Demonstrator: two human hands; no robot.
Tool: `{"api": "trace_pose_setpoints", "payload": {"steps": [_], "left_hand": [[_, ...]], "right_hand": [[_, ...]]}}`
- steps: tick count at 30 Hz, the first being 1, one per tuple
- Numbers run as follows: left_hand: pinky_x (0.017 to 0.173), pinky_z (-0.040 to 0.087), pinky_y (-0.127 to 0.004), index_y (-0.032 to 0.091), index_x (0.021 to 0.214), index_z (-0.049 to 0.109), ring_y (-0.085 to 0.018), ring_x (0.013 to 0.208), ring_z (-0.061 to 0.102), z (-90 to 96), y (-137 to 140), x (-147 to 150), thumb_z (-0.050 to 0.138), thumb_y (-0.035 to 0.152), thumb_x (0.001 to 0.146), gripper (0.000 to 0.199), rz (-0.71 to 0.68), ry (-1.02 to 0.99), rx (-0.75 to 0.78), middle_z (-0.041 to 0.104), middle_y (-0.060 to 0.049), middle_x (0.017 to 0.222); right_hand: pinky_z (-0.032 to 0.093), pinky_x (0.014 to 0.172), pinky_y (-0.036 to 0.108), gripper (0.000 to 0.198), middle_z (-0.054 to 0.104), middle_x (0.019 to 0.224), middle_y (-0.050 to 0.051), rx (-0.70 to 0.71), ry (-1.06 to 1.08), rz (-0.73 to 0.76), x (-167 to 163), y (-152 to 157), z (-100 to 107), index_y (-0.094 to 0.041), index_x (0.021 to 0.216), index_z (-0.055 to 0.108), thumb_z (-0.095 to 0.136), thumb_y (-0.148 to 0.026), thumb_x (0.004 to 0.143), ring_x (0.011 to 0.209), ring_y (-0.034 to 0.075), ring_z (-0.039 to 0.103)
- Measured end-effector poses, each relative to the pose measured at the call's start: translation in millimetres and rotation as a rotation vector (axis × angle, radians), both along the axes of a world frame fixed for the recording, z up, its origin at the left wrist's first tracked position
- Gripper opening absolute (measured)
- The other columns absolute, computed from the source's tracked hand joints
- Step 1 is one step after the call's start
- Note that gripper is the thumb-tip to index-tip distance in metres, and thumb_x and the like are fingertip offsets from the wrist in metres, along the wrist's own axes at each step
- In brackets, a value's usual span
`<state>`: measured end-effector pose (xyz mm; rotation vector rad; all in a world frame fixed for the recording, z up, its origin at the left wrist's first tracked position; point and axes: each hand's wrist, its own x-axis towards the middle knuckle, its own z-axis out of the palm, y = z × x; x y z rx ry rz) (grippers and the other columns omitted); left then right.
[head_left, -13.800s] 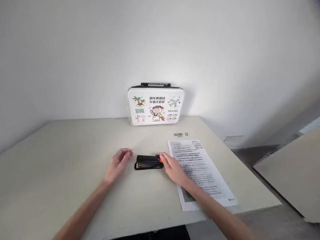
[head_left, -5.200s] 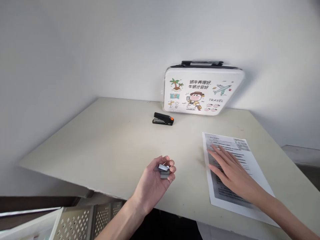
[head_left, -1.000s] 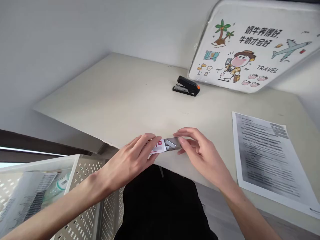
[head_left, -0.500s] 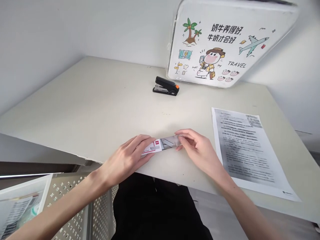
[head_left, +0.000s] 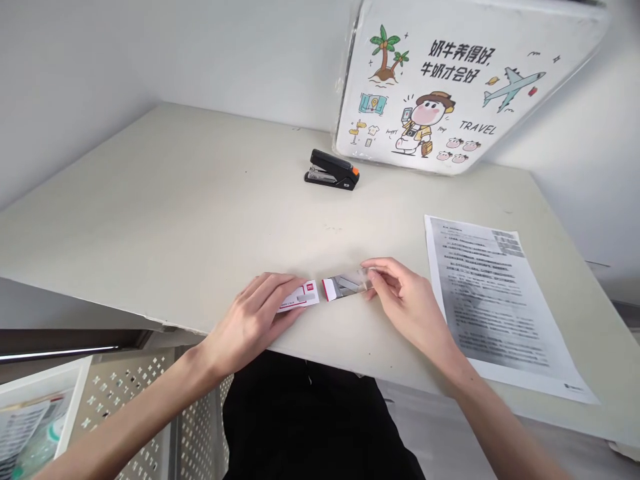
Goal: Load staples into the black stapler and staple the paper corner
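Observation:
Near the front edge of the table, my left hand (head_left: 260, 313) is closed around a small white and red cardboard sleeve (head_left: 309, 293) with a red logo. My right hand (head_left: 403, 293) pinches the far end of a clear plastic staple case (head_left: 347, 285), in which silvery strips of staples show. A narrow gap separates the sleeve from the case, and the two lie roughly in line. Behind them stands a black stapler (head_left: 331, 171) with an orange button, its jaw facing left.
A printed sheet of paper (head_left: 493, 300) lies right of my right hand. At the back, a white board (head_left: 450, 87) with cartoon drawings leans against the wall. Below the table at left is an open white bin (head_left: 75, 393) beside a perforated beige panel (head_left: 135, 380).
The staple case has come apart from the cardboard sleeve, as my right hand drew it to the right. My left hand moved slightly left with the sleeve.

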<state>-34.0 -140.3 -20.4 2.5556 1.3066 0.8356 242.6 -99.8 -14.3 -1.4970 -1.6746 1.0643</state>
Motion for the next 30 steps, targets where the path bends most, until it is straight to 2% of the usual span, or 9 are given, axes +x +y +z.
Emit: {"api": "trace_pose_setpoints", "payload": {"steps": [4, 12, 15, 19, 23, 26, 30], "left_hand": [[0.097, 0.059, -0.049, 0.019, 0.139, 0.058, -0.028, 0.114, 0.067, -0.5, 2.5, 2.0, 0.063, 0.019, 0.102, 0.038, 0.031, -0.007, -0.014, 0.071, -0.012, 0.125], [0.102, 0.056, -0.051, 0.019, 0.141, 0.056, -0.030, 0.122, 0.061, -1.1, 4.7, 1.1, 0.061, 0.019, 0.103, 0.038, 0.031, 0.000, -0.075, 0.067, -0.013, 0.130], [0.104, 0.053, -0.054, 0.021, 0.142, 0.054, -0.032, 0.129, 0.056, 3.3, 2.4, 2.6, 0.063, 0.018, 0.101, 0.042, 0.059, -0.015, -0.044, 0.064, -0.014, 0.134], [0.100, 0.054, -0.052, 0.023, 0.136, 0.056, -0.031, 0.126, 0.056, 14.2, -1.1, 11.5, 0.064, 0.016, 0.100, 0.038, 0.129, -0.141, 0.008, 0.062, -0.014, 0.133], [0.096, 0.057, -0.048, 0.022, 0.126, 0.060, -0.027, 0.119, 0.060, 20.4, 3.0, 22.9, 0.060, 0.016, 0.101, 0.026, 0.099, -0.226, -0.031, 0.065, -0.012, 0.127], [0.095, 0.058, -0.047, 0.022, 0.119, 0.064, -0.027, 0.119, 0.060, 18.2, 9.2, 27.4, 0.059, 0.015, 0.101, 0.020, 0.065, -0.225, -0.042, 0.067, -0.011, 0.120], [0.096, 0.059, -0.047, 0.022, 0.113, 0.068, -0.027, 0.119, 0.060, 11.4, 14.0, 27.9, 0.058, 0.014, 0.101, 0.017, 0.046, -0.184, -0.064, 0.068, -0.011, 0.118]], "right_hand": [[0.057, 0.067, 0.034, 0.030, 0.075, 0.099, 0.006, -0.005, -0.002, -0.008, -2.1, 0.7, 1.2, -0.024, 0.112, 0.070, 0.058, -0.050, 0.101, 0.070, 0.019, 0.073], [0.060, 0.077, 0.038, 0.025, 0.077, 0.093, 0.005, -0.092, 0.090, -0.050, -5.3, 0.7, 6.1, -0.023, 0.102, 0.072, 0.074, -0.046, 0.091, 0.077, 0.022, 0.077], [0.062, 0.078, 0.038, 0.024, 0.078, 0.091, 0.004, -0.054, 0.136, -0.114, -6.2, -0.3, 10.7, -0.023, 0.101, 0.072, 0.076, -0.044, 0.090, 0.078, 0.022, 0.077], [0.064, 0.080, 0.039, 0.019, 0.078, 0.093, 0.003, 0.105, 0.141, -0.212, -6.1, -1.0, 12.4, -0.024, 0.099, 0.071, 0.076, -0.041, 0.091, 0.079, 0.021, 0.078], [0.067, 0.085, 0.043, 0.009, 0.078, 0.096, 0.003, 0.374, 0.066, -0.269, -4.5, 0.1, 7.3, -0.025, 0.095, 0.070, 0.071, -0.035, 0.095, 0.092, 0.023, 0.078], [0.068, 0.086, 0.046, 0.007, 0.078, 0.095, 0.003, 0.571, -0.049, -0.249, -2.6, 0.2, 1.2, -0.027, 0.092, 0.070, 0.067, -0.030, 0.098, 0.094, 0.023, 0.078], [0.069, 0.080, 0.044, 0.015, 0.079, 0.094, 0.003, 0.713, -0.147, -0.171, -0.7, -2.7, -4.0, -0.028, 0.086, 0.067, 0.064, -0.021, 0.099, 0.095, 0.024, 0.079]]}}
